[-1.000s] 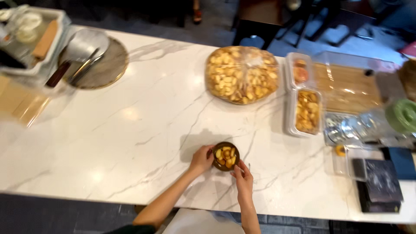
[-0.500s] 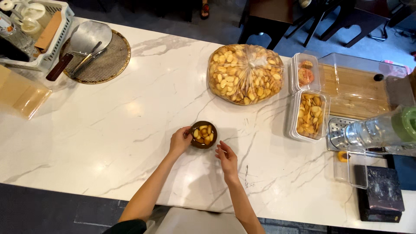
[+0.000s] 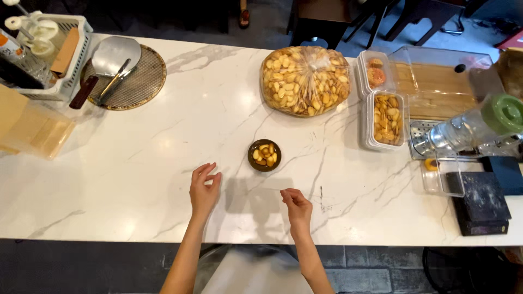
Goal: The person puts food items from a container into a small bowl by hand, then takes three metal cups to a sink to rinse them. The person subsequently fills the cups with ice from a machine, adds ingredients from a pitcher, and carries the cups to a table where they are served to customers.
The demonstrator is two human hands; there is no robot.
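A small dark bowl (image 3: 264, 155) filled with yellow snack pieces stands alone on the white marble counter (image 3: 163, 158). My left hand (image 3: 204, 189) hovers over the counter to the bowl's lower left, fingers spread, holding nothing. My right hand (image 3: 297, 208) sits below and right of the bowl, fingers loosely curled, empty. Neither hand touches the bowl.
A large clear bag of yellow snacks (image 3: 305, 80) lies at the back. Right of it are two clear tubs of snacks (image 3: 385, 118), a clear lidded box (image 3: 444, 81) and a blender jar with a green lid (image 3: 479, 128). A round mesh tray with tongs (image 3: 122, 76) and a white basket (image 3: 49, 54) sit far left.
Both hands let go of the small bowl and drew back toward me. The bowl now stands free, farther out on the counter than a second ago.
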